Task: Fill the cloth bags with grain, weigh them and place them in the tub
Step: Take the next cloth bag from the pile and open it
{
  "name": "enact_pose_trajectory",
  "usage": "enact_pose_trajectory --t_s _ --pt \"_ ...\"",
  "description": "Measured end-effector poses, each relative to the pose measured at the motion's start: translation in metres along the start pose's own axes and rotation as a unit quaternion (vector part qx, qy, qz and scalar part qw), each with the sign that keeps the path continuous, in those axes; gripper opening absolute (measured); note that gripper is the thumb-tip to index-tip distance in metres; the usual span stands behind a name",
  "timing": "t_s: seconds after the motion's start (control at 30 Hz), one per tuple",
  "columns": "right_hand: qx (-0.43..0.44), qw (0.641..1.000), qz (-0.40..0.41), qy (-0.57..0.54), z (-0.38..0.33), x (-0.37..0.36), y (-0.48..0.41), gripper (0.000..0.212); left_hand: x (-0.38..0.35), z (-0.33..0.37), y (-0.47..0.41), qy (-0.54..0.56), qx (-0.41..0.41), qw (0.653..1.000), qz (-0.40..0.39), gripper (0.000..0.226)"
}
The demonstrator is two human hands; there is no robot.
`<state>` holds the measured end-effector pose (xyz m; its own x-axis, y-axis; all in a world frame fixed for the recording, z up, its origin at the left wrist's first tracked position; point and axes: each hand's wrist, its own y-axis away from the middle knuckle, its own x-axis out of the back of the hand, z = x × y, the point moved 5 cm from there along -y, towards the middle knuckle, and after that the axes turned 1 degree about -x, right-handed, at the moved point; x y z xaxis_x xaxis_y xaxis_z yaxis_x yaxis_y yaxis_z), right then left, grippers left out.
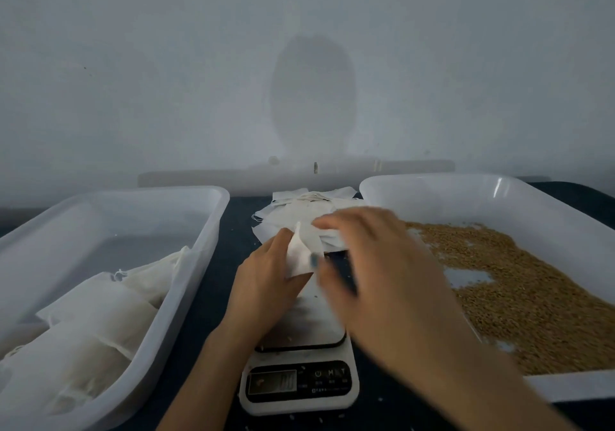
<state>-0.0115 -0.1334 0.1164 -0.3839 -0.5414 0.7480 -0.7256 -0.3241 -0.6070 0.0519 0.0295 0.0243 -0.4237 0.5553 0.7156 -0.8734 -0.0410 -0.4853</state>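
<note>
My left hand [266, 280] holds an empty white cloth bag [301, 257] above the far end of the digital scale [299, 380]. My right hand [376, 264] is blurred and hovers over the bag and the scale, its fingers spread near the pile of empty bags [299, 212]; whether it grips anything I cannot tell. The left tub [199, 231] holds several filled cloth bags [93, 324]. The right tub [432, 194] holds brown grain [515, 290].
A dark cloth [206, 347] covers the table. A grey wall stands right behind the tubs, with a low ledge [233, 177] along its foot. Loose grains lie on the cloth near the scale.
</note>
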Motion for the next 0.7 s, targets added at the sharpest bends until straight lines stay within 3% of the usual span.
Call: enact_pose_trajectory --t_s 0.1,0.23,0.33,0.5,0.6,0.7 --pt "-0.106 0.977 -0.171 0.075 0.065 0.019 -0.020 0.028 0.003 0.003 -0.002 -0.012 -0.018 1.000 0.009 0.033" --pt "-0.186 0.867 -0.408 0.218 0.146 0.005 -0.009 0.029 0.003 0.000 -0.002 -0.030 -0.018 0.999 0.014 0.034" --pt "-0.193 0.802 -0.519 0.225 0.160 -0.016 0.011 0.037 0.003 -0.001 -0.003 -0.034 -0.020 0.999 0.012 0.035" --pt "-0.195 0.784 -0.565 0.170 0.158 -0.031 0.022 0.030 0.003 -0.001 -0.003 -0.042 -0.027 0.999 0.011 0.035" --pt "-0.257 0.790 -0.541 0.134 0.167 -0.026 0.024 0.035 0.003 -0.001 -0.004 -0.048 -0.031 0.998 0.013 0.038" --pt "-0.299 0.822 -0.476 0.092 0.181 -0.013 0.021 0.019 0.005 -0.001 -0.005 -0.051 -0.031 0.998 0.014 0.039"
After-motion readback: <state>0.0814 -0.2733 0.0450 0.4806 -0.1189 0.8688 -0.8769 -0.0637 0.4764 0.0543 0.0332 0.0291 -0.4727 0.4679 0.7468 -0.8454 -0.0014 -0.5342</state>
